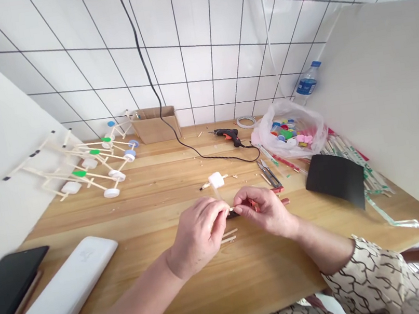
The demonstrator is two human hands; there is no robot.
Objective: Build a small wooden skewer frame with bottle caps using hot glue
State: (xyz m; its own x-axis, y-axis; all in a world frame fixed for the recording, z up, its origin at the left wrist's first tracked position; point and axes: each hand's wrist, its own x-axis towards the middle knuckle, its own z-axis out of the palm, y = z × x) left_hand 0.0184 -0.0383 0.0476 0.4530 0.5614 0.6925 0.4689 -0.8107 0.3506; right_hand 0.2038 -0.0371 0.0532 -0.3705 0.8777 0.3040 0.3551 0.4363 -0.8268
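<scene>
My left hand (pixel 202 229) and my right hand (pixel 267 211) meet above the middle of the wooden table, both with fingers pinched. A small pale stick (pixel 230 209) shows between their fingertips; the fingers cover most of it. Under my right hand lies a tool with red handles (pixel 287 201), partly hidden. Just beyond my left hand is a white foam-like block (pixel 216 179) with a short stick across it. Two or so loose wooden sticks (pixel 229 236) lie between my forearms. Snips (pixel 269 173) lie past my right hand.
Stick-built frames with cap wheels (pixel 117 175) stand at left. Behind are a cardboard box (pixel 155 125), a glue gun (pixel 228 135) with its cable, and a bag of bottle caps (pixel 288 132). A black sheet (pixel 335 180) lies right; a white power-bank-like device (pixel 58 305) lies near left.
</scene>
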